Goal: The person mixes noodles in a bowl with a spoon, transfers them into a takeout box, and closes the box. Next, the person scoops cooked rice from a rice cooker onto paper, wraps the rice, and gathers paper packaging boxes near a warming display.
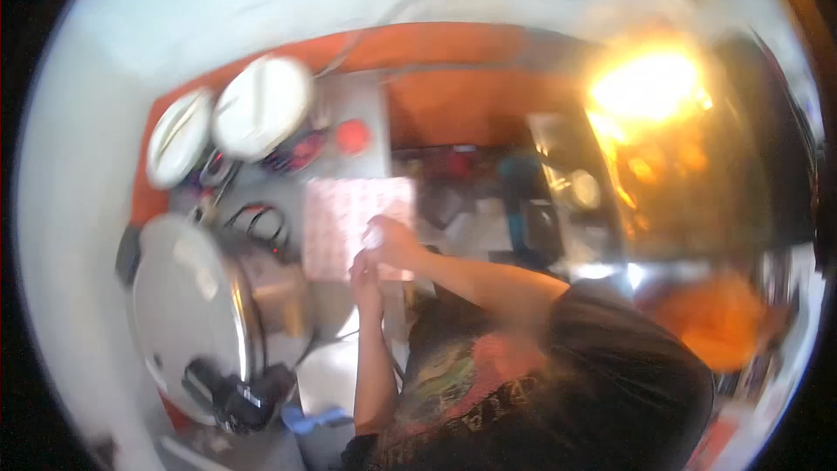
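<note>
Over a pink patterned mat (327, 227), my two hands meet around a small white object (373, 236), which is blurred. My right hand (397, 242) comes in from the right with its fingers wrapped round this object. Just below it, my left hand (365, 281) is closed, its fingertips against the object's lower end. Fine detail of the fingers is lost in the blur.
A large steel pot with a lid (187, 314) stands at the left, a black device (240, 397) at its lower edge. Two white round lids (261, 109) and a red round item (352, 136) lie behind. A bright lamp glow (649, 87) is at the right.
</note>
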Tool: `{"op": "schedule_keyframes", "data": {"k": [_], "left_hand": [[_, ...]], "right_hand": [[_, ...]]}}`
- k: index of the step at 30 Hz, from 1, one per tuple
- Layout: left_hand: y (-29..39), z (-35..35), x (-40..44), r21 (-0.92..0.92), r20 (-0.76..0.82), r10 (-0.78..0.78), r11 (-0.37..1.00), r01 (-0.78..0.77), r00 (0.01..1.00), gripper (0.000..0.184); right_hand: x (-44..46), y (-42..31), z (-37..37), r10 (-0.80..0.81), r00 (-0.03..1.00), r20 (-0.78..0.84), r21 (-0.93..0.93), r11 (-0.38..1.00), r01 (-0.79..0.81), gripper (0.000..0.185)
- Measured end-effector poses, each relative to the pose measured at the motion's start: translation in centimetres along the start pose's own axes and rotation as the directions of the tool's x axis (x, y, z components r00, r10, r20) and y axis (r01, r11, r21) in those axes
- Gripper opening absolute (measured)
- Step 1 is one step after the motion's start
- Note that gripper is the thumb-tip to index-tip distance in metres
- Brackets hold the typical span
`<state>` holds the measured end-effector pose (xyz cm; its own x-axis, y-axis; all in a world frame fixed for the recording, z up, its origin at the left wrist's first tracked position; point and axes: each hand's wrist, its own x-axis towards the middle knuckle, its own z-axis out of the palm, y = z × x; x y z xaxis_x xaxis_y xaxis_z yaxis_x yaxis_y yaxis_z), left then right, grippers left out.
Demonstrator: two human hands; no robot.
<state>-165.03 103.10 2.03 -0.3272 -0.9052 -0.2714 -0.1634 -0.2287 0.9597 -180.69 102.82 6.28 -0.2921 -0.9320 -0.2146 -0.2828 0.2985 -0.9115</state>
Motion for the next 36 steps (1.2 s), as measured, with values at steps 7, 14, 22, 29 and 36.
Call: {"op": "schedule_keyframes", "data": {"k": [7,14,22,29,36], "left_hand": [[4.5,9.5,-5.0,-0.185,0.624,-0.083,0.951,0.25,0.777,0.016],[5.5,18.6,-10.1,0.059,0.968,-0.047,0.998,-0.039,0.245,0.029],[3.2,26.9,-7.4,0.126,0.762,-0.084,0.992,-0.02,0.642,0.026],[12.7,35.3,1.7,0.009,0.654,0.123,0.985,-0.171,0.746,0.023],[23.7,49.9,16.1,-0.319,0.58,0.389,0.917,-0.24,0.716,0.023]], "right_hand": [[-13.5,3.6,-10.7,0.087,0.94,-0.33,0.267,0.964,0.004,0.063],[-31.3,6.8,-16.8,0.463,0.776,-0.428,0.594,0.791,-0.145,0.065],[-45.9,8.3,-20.7,0.686,0.415,-0.598,0.787,0.601,0.14,0.064],[-51.6,16.0,-20.7,0.594,0.533,-0.602,0.797,0.415,0.438,0.038],[-49.2,11.8,-23.3,0.628,0.206,-0.751,0.641,0.767,-0.002,0.02]]}}
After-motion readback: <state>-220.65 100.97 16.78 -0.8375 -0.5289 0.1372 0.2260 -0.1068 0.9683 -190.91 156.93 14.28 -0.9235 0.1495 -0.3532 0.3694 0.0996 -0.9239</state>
